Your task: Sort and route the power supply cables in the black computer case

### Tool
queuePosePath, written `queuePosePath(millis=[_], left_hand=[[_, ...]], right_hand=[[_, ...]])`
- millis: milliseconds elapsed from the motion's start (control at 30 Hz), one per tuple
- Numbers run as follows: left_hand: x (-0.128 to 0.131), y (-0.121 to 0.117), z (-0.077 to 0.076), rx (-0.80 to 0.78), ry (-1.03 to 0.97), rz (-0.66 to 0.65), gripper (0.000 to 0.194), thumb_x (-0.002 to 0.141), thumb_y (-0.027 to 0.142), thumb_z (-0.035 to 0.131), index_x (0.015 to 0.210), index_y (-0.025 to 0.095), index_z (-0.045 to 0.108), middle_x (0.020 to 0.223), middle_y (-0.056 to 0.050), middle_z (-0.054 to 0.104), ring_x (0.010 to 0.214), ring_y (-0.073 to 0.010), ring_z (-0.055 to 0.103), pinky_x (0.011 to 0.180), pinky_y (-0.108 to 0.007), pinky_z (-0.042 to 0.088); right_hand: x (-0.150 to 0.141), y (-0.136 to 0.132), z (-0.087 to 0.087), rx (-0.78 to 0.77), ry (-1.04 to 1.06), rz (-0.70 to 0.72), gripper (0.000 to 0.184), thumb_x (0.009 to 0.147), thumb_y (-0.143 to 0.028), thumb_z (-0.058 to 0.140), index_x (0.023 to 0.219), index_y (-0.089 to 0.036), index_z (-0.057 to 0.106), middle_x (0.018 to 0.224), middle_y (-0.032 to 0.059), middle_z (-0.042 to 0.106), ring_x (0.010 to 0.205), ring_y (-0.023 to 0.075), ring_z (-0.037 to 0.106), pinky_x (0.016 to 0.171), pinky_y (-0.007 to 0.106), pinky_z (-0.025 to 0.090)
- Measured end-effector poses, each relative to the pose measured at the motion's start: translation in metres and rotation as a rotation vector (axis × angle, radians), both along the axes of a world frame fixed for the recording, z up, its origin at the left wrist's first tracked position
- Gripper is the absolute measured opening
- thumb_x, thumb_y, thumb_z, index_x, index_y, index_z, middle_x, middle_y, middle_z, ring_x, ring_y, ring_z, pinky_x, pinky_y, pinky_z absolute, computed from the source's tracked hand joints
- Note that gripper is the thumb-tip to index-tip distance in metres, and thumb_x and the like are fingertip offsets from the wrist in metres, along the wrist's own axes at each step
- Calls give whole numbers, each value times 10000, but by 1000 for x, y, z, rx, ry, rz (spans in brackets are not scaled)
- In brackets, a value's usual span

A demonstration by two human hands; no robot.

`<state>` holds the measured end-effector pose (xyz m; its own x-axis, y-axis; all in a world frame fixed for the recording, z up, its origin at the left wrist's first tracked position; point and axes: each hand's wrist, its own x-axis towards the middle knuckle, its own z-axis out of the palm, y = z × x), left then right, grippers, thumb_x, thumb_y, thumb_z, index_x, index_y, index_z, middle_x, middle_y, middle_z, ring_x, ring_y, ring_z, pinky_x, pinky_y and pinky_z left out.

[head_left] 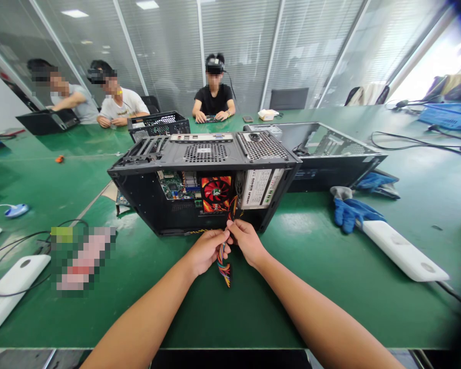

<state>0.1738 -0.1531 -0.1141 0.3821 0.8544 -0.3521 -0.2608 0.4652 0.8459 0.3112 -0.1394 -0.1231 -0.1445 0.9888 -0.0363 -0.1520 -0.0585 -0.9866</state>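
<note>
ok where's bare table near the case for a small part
Bare green table lies between the right forearm and the rightmost white block, and between the left forearm and the blurred pink item. It is crowded around the blue gloves and in front of the open case, where the left hand and right hand hold the cable bundle.

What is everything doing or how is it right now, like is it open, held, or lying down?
Computer case: side open toward the person, parts showing inside
Wires: bunched together, held, loose end hanging down
Left hand: closed on the wires
Right hand: pinching the wires
Red fan: blades look still
Blue glove: off, lying down
</note>
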Motion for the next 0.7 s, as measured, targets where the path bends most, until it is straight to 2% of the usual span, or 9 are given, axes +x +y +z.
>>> queuePosePath(millis=[133,267,400,533,700], left_hand=[[3,0,2,7,18,93,417,600,455,838,690,117,612,628,21,588,438,-33,476,407,-163,359],[5,-1,6,2,45,107,440,564,460,851,679,120,598,631,26,586,438,-32,478,388,-152,342],[3,-1,5,-8,67,69,433,652,510,790,705,119,612,537,31,563,385,-39,463,392,-163,359],[0,-1,1,-35,7,-11,451,711,534,741,798,98,664,538,3,593,412,-84,540,433,-198,427],[-2,0,-1,-36,-52,19,386,733,465,737,815,94,668,554,-16,623,417,-96,543,438,-212,430]], right_hand=[[0,1,-2,16,-36,-25,469,794,-624,603,636,-190,526,509,-36,490,488,103,383,471,254,263],[0,3,-5,33,-64,-33,465,807,-621,589,637,-194,522,502,-37,493,485,106,377,475,259,261],[1,3,-5,54,-83,-42,486,803,-616,604,595,-201,462,497,-41,486,477,99,368,481,256,278],[0,0,-1,38,-38,-23,489,798,-632,606,613,-206,451,505,-45,463,468,102,403,489,253,322],[-1,-2,1,0,29,16,501,790,-676,579,655,-205,473,512,-63,388,453,99,386,474,250,328]])
